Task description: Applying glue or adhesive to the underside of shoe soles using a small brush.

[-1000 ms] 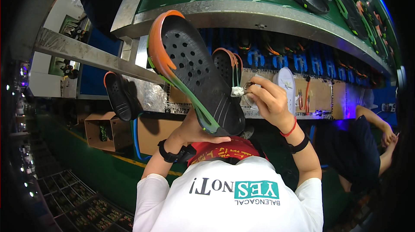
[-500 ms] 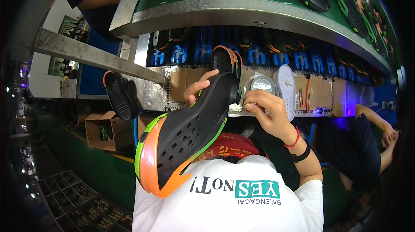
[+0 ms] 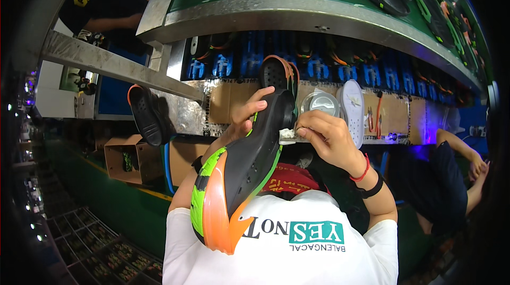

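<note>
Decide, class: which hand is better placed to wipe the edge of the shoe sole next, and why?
The right hand, probably: it pinches a small white pad right against the edge of the shoe sole, while the left hand is busy gripping the sole.

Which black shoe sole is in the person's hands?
The black sole with the orange-and-green heel end, gripped by the left hand while the right hand presses a white wad to its edge. The other black sole rests untouched at left.
</note>
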`<state>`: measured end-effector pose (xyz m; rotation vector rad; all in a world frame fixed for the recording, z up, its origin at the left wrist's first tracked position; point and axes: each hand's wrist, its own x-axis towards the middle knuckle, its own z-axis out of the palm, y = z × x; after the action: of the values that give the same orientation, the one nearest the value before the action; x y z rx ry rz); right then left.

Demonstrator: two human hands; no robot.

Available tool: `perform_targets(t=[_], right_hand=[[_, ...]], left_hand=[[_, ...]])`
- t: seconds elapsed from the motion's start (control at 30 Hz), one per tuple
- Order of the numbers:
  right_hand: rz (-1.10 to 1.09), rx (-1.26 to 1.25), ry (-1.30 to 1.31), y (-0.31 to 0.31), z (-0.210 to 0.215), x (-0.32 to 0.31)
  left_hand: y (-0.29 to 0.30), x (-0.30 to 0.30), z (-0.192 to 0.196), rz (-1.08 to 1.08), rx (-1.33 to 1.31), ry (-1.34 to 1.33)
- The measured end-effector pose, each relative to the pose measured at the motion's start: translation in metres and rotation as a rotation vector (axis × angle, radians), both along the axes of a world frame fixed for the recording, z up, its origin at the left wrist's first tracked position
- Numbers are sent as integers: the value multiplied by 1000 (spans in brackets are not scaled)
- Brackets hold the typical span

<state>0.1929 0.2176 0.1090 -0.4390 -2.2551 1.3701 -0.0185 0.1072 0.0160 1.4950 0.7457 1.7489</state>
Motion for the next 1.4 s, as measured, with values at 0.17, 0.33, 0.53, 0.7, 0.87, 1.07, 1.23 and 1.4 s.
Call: perform_targets(t=[0.17, 0.33, 0.53, 0.7, 0.87, 1.07, 1.23, 1.4], right_hand=[[-51, 81, -23, 4, -5, 0], [-51, 108, -16, 3, -2, -3], [-5, 87, -37, 4, -1, -3], [25, 39, -4, 4, -2, -4], [71, -17, 5, 3, 1, -5], [110, -31, 13, 3, 1, -5], [119, -91, 35, 3, -3, -6], [-91, -355, 157, 9, -11, 0]], left_hand=[[-2, 6, 3, -6, 6, -54], [-3, 7, 6, 20, -21, -48], [-3, -1, 9, -9, -39, 68], [-2, 2, -1, 66, -2, 55], [3, -1, -12, 103, 34, 93], [1, 1, -17, 104, 15, 46], [4, 0, -16, 242, 130, 160], [-24, 9, 47, 154, -645, -98]])
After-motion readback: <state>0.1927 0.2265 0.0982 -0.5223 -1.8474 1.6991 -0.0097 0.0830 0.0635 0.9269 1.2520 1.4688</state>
